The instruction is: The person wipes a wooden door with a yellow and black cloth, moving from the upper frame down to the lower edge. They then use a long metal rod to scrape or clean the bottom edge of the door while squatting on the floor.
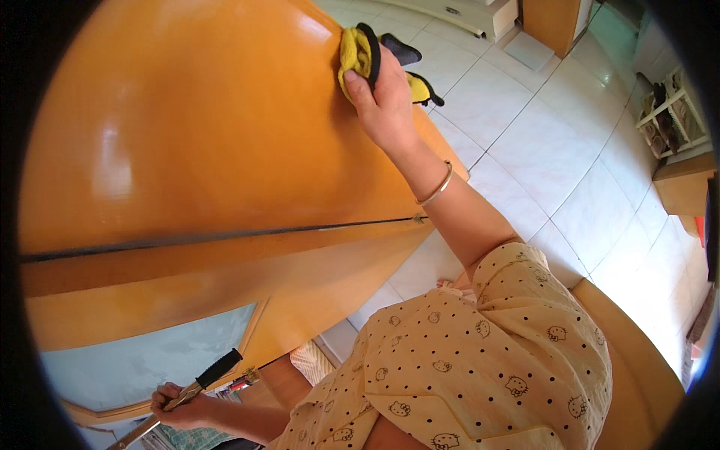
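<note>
My right hand (pixel 388 101) grips a folded yellow cloth (pixel 354 53) with black edging, its grey side partly showing. The cloth lies against the edge of a glossy orange-brown wooden cabinet panel (pixel 225 124). At the lower left, my left hand (pixel 179 408) is closed around a metal pole (pixel 138 432) with a black ribbed grip (pixel 219 368). The pole's far end runs out of view. A bangle (pixel 439 185) circles my right wrist.
A pale tiled floor (pixel 517 152) spreads to the right. A white drawer unit (pixel 450 11) stands at the top, a white rack (pixel 675 118) at the right. The cabinet's framed glass pane (pixel 157 354) is near the pole, and a curved wooden piece (pixel 624 360) lies behind my shoulder.
</note>
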